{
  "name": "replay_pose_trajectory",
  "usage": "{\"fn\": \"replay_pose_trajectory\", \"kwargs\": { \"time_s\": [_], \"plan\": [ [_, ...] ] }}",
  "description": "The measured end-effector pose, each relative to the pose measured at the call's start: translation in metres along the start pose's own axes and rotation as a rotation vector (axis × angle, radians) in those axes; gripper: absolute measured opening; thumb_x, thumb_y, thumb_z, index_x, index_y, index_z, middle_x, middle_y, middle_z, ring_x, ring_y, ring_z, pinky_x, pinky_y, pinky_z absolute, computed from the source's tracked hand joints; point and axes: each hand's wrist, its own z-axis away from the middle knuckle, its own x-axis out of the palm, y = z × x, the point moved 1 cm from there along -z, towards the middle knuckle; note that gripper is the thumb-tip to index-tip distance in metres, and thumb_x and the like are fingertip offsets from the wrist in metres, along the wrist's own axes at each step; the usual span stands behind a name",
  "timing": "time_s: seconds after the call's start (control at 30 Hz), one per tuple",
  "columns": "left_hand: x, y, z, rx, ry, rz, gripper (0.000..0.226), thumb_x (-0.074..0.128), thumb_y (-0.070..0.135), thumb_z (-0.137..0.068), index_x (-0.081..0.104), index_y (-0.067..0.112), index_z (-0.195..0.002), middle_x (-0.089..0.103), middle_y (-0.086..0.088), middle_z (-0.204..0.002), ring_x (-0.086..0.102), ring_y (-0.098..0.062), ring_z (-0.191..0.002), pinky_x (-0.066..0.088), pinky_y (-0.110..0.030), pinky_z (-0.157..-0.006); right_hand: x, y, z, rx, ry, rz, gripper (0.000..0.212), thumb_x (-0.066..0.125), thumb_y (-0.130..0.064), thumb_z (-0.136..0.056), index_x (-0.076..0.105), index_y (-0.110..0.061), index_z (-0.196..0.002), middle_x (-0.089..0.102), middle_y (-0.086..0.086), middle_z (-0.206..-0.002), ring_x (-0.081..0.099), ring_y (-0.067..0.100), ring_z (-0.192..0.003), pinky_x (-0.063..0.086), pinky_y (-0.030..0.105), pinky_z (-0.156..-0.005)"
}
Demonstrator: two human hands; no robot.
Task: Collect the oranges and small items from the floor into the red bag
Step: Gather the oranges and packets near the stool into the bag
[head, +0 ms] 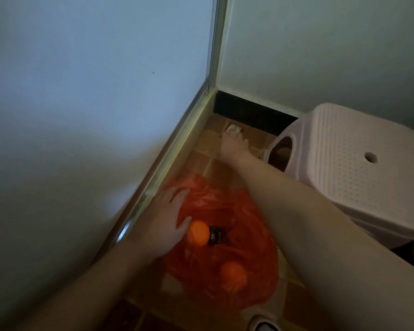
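Observation:
The red bag [227, 237] lies open on the tiled floor beside the wall track. One orange [197, 232] shows in its mouth next to a small black packet [217, 236]. A second orange [233, 274] sits under the red plastic, lower down. My left hand [164, 218] lies flat on the bag's left side, fingers spread, thumb touching the upper orange. My right hand [232, 145] stretches far forward to the corner, fingertips on a small pale packet [233, 129] on the floor. I cannot see whether the packet is gripped.
A pale pink perforated plastic stool [349, 163] stands on the right, close to my right arm. A frosted sliding door with a metal track [175, 149] runs along the left. A black skirting [256, 114] closes the corner. A shoe tip [264, 327] shows at the bottom edge.

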Motion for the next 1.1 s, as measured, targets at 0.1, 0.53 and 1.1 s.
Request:
{"fn": "replay_pose_trajectory", "kwargs": {
  "time_s": [0.1, 0.53, 1.1],
  "plan": [
    [-0.009, -0.003, 0.003, 0.007, 0.0, -0.04, 0.069, 0.048, 0.053, -0.101, 0.017, 0.035, -0.161, 0.021, 0.006, -0.166, 0.021, -0.017, -0.152, 0.023, -0.039, -0.121, 0.007, 0.016, -0.024, 0.03, -0.08, -0.006, 0.075, 0.057, -0.024, -0.096, 0.022, -0.014, -0.161, 0.015, 0.016, -0.168, 0.019, 0.041, -0.152, 0.02, 0.06, -0.121],
    [-0.006, -0.031, 0.009, -0.027, -0.009, 0.003, 0.07, 0.047, 0.05, -0.095, 0.028, 0.03, -0.159, 0.031, 0.001, -0.161, 0.027, -0.018, -0.15, 0.032, -0.041, -0.121, 0.033, 0.021, -0.058, 0.01, -0.147, -0.055, 0.083, 0.056, -0.049, -0.091, 0.023, -0.019, -0.161, 0.026, 0.01, -0.165, 0.029, 0.036, -0.15, 0.025, 0.06, -0.118],
    [-0.006, -0.023, 0.009, 0.079, 0.049, -0.074, 0.059, 0.052, 0.041, -0.093, 0.048, 0.024, -0.149, 0.047, -0.001, -0.152, 0.041, -0.021, -0.141, 0.034, -0.039, -0.118, 0.077, 0.004, 0.021, -0.212, -0.01, -0.152, 0.083, 0.067, -0.048, -0.077, 0.042, -0.021, -0.151, 0.044, 0.006, -0.151, 0.039, 0.033, -0.141, 0.037, 0.053, -0.112]
  ]
}}
